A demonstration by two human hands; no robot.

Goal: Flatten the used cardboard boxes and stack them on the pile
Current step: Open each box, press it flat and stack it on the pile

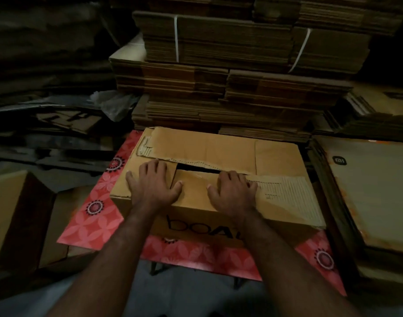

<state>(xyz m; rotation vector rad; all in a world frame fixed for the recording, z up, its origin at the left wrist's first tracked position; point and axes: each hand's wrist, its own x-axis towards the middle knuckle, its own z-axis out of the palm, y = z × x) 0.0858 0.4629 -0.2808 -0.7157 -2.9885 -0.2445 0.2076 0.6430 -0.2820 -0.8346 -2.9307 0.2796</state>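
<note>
Your two forearms reach up from the bottom of the frame to the cardboard box at centre, which stands unflattened on the red patterned table. You are at the opening step, I judge. Your left hand lies flat with fingers spread on the near flap; your right hand presses its fingers at the dark gap between the flaps, holding nothing. Next you likely need to lift the flaps and collapse the walls. The pile rises in the upper centre.
</note>
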